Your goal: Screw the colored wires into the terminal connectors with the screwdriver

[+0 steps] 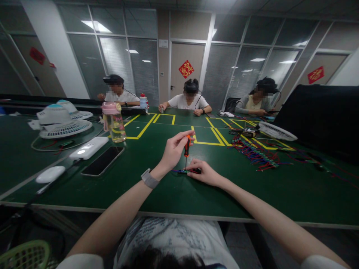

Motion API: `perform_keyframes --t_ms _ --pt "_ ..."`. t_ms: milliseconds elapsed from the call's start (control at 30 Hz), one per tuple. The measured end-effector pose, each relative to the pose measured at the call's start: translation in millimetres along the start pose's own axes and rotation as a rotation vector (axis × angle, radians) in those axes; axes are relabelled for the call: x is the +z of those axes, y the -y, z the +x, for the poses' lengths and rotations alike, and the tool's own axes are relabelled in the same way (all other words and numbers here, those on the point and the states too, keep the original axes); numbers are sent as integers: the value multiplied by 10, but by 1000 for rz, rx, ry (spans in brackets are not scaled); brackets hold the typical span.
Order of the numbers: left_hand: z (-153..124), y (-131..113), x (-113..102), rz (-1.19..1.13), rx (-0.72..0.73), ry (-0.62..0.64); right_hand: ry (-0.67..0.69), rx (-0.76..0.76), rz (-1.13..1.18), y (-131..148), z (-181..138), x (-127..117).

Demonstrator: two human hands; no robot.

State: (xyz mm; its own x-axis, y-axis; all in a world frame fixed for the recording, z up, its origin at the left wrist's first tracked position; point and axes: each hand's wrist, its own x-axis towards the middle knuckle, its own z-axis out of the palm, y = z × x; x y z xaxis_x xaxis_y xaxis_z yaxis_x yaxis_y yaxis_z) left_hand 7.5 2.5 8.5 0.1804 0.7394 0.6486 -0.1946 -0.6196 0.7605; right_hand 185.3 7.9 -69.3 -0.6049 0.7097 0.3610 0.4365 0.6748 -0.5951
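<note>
Here, the board point(182, 172) lies below left hand point(174, 150); against right hand point(206, 174).

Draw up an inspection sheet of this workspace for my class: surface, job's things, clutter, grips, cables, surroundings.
Surface: green table, marked with yellow tape.
Job's things: orange-and-black screwdriver, roughly upright, tip down at a small circuit board.
Clutter: phone, drink bottle and white fan on the left.
Grips: left grip closed on the screwdriver's handle; right grip has fingers at the board, whether pinching is unclear.
Cables: red and blue wires bunched on the right.
Surroundings: three people across the table; red sign on the door behind.
</note>
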Motion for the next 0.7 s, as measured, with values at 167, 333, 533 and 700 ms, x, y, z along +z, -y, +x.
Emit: perform_keyframes --t_ms 167,333,533,700 --pt "-8 -7 13 59 14 -54 -19 -23 -23 -25 -2 16" --pt "-18 -38 13 198 107 -83 -26 -21 -4 -37 -7 22" --pt "-17 -35 6 147 68 -24 -31 -19 -2 -33 -7 24" --pt "-21 -34 23 42 -12 -61 -21 -7 -8 -24 -8 22"
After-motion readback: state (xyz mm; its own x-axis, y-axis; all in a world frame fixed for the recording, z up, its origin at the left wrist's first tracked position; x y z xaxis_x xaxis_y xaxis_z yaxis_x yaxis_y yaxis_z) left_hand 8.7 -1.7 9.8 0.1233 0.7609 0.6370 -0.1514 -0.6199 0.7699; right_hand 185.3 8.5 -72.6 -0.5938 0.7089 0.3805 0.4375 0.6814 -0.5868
